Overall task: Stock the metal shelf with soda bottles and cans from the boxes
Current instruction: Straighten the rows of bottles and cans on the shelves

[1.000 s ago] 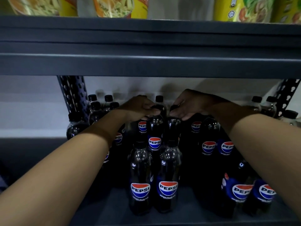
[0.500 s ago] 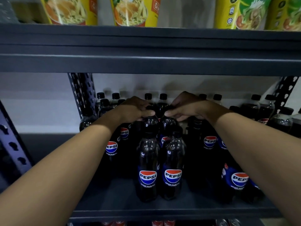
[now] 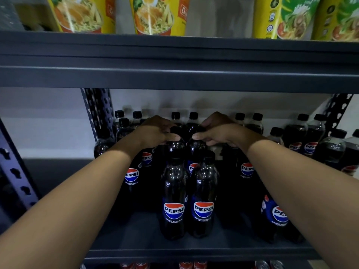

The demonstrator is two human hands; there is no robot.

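From the head view, two bare arms are reaching into the middle of a dark metal shelf point(image 3: 136, 235) full of soda bottles. The left hand point(image 3: 155, 133) is curling its fingers and thumb around the black cap of a left bottle point(image 3: 175, 146), gripping it at the top. The right hand point(image 3: 217, 131) is doing the same to a right bottle point(image 3: 195, 147) just beside it, with its thumb pressing on the neck. These two bottles are standing upright and touching each other, in the second row back from the front edge. Right in front of them, near the front edge of the shelf, two front bottles point(image 3: 173, 200) are standing side by side with their Pepsi labels facing out. More bottles are filling the back of the shelf, along the white wall, and others are sitting toward the right end. One bottle near the front right corner point(image 3: 274, 214) is partly hiding behind the right arm. On the shelf board above, yellow noodle packs point(image 3: 153, 14) are standing in a row. Below the front edge, the tops of red cans point(image 3: 191, 265) are peeking out.
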